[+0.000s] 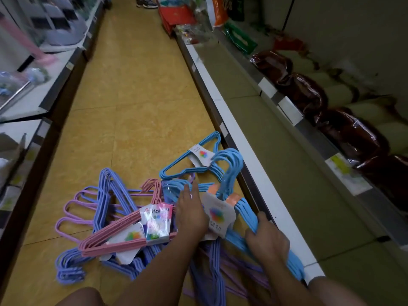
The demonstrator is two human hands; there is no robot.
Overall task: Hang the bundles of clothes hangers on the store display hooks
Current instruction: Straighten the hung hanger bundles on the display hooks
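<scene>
- Two hands work one light blue bundle point(240, 208), which lies on the floor just beside the white shelf edge point(242, 138).
- The right hand point(268, 241) grips its lower bar; the bundle's long axis follows the shelf edge.
- The left hand point(191, 214), fingers straight, rests beside its paper label point(217, 215), on the side away from the shelf edge.
- No display hooks are visible.

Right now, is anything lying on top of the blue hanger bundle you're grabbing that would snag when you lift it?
Nothing visible lies on it. The right hand grips the blue hanger bundle at its lower bar, and the left hand rests flat beside its paper label. It sits atop purple hangers. No display hooks are in view.
</scene>
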